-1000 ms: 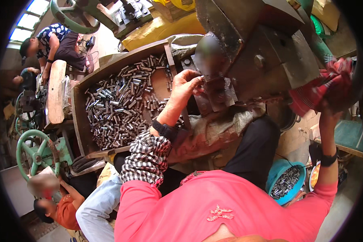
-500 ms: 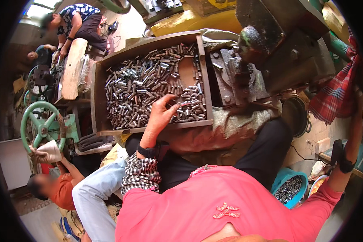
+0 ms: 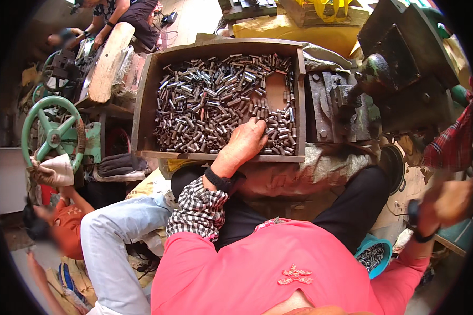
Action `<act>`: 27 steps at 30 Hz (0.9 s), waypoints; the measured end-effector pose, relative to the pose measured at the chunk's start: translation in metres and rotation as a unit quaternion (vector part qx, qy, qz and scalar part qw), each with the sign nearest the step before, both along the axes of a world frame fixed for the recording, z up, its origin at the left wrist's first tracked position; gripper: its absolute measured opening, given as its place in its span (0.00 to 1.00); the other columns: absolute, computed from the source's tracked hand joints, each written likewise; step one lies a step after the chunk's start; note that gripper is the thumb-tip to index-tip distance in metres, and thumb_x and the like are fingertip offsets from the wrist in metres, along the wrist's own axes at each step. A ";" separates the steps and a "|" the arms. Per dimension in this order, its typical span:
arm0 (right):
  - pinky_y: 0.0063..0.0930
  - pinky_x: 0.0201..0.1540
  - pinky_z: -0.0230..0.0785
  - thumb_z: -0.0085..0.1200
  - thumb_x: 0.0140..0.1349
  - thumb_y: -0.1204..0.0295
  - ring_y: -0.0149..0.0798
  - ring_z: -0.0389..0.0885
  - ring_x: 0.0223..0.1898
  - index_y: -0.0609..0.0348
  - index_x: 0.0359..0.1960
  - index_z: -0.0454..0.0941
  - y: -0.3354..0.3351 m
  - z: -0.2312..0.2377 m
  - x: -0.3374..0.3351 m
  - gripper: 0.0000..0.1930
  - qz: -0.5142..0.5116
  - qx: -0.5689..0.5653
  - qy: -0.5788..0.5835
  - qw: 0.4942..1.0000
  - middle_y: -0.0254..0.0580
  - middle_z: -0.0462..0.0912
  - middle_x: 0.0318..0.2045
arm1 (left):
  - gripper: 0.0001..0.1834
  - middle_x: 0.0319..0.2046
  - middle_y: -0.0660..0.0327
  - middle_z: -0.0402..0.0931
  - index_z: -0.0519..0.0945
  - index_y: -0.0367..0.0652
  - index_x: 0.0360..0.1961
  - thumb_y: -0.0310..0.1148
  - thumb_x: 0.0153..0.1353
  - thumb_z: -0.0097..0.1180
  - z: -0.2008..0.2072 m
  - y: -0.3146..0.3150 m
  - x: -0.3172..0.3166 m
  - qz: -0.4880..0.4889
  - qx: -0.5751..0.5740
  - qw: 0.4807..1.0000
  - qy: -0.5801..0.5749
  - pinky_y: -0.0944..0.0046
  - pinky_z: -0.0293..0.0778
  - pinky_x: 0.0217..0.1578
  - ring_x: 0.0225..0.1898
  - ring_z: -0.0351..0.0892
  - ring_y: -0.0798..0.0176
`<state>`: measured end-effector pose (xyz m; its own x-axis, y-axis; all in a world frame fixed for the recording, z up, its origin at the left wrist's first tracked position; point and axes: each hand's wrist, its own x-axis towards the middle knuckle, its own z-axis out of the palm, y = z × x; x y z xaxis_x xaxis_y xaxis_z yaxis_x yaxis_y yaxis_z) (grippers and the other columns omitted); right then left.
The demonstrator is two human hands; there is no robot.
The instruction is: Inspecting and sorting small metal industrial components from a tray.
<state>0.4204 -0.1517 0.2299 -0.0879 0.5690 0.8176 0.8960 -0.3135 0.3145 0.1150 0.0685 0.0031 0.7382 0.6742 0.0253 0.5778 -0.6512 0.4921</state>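
A wooden tray (image 3: 141,113) in front of me holds many small metal sleeves (image 3: 205,100), some dark and some shiny. My left hand (image 3: 246,139) rests over the sleeves near the tray's front edge. Its fingers are curled down, and whatever they grip is hidden. At the far right my right hand (image 3: 453,202) is smeared by motion, just below a red checked cloth (image 3: 449,144) on the machine's handle. It is apart from the cloth, and its fingers cannot be made out. Right of the tray stands a dark, oily press (image 3: 347,102).
Near my right knee sits a blue basin (image 3: 386,257) of shiny metal pieces. A dark pot (image 3: 397,165) stands beyond it. On the left are a green handwheel (image 3: 53,137), a wooden plank (image 3: 110,63) and co-workers, one with a gloved hand (image 3: 55,170) at the wheel.
My left hand's fingers have curled down onto the sleeves, where before they were spread. My right hand has come down from the cloth-wrapped handle. The view has shifted, moving the tray rightward in the picture.
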 end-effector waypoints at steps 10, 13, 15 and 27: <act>0.33 0.39 0.65 0.48 0.48 0.75 0.42 0.74 0.37 0.59 0.31 0.73 0.158 -0.202 -0.133 0.07 0.310 -0.390 0.212 0.841 0.42 0.74 0.31 | 0.11 0.34 0.49 0.69 0.73 0.40 0.34 0.32 0.50 0.57 0.008 0.007 -0.016 -0.058 -0.020 0.998 0.030 0.49 0.71 0.33 0.33 0.74 0.44; 0.34 0.42 0.65 0.48 0.48 0.75 0.43 0.72 0.40 0.60 0.32 0.74 0.175 -0.217 -0.148 0.08 0.336 -0.428 0.199 0.815 0.43 0.74 0.34 | 0.11 0.33 0.49 0.69 0.73 0.39 0.33 0.32 0.49 0.57 0.013 0.010 -0.021 -0.063 -0.025 0.997 0.048 0.49 0.71 0.33 0.34 0.74 0.44; 0.34 0.43 0.65 0.48 0.49 0.75 0.43 0.73 0.40 0.60 0.30 0.74 0.179 -0.218 -0.147 0.07 0.337 -0.441 0.199 0.807 0.44 0.74 0.33 | 0.12 0.34 0.50 0.69 0.73 0.39 0.32 0.33 0.48 0.58 0.015 0.011 -0.021 -0.080 -0.019 0.996 0.045 0.49 0.70 0.33 0.34 0.74 0.45; 0.36 0.25 0.67 0.58 0.48 0.75 0.48 0.75 0.26 0.61 0.27 0.71 0.165 -0.216 -0.122 0.08 0.315 -0.336 0.362 0.811 0.45 0.74 0.25 | 0.05 0.25 0.52 0.73 0.73 0.40 0.25 0.30 0.50 0.53 -0.005 0.008 -0.002 0.007 0.108 0.990 0.089 0.54 0.74 0.28 0.26 0.77 0.49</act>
<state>0.2987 0.0129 0.0143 -0.1695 0.9357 0.3095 0.8380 0.3021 -0.4544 0.1131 0.0767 -0.0024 0.7351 0.6768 0.0397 0.6521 -0.7219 0.2314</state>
